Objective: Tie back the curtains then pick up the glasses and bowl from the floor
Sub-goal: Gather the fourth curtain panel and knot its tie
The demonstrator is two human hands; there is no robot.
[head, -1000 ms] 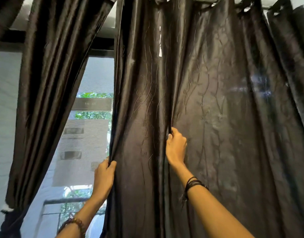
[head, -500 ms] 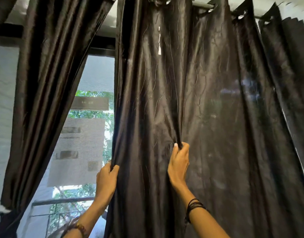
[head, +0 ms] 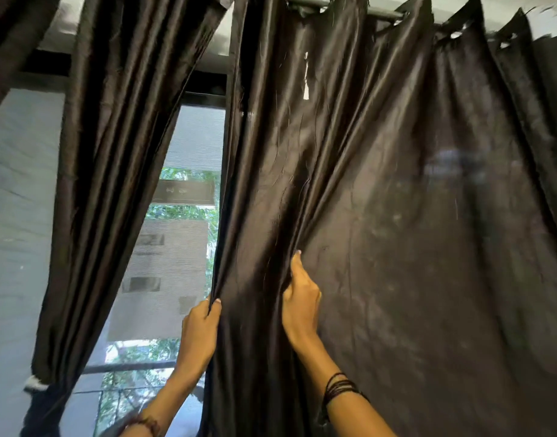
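A dark shiny right curtain (head: 396,231) hangs from a metal rod (head: 343,6) and fills the middle and right of the view. My left hand (head: 200,329) grips its left edge, fingers curled round the fabric. A fold further right is gripped by my right hand (head: 300,298), arm raised. The left curtain (head: 113,171) hangs gathered and is tied low at a white band (head: 36,383). No glasses or bowl are in view.
Between the two curtains a window (head: 182,247) with a mesh screen shows trees and a building outside. A grey wall or blind (head: 15,247) lies at the far left. The floor is out of view.
The view has tilted up slightly, showing more of the rod. My right hand has shifted its hold on the fold, pulling fabric leftward into pleats. My left hand keeps the curtain edge.
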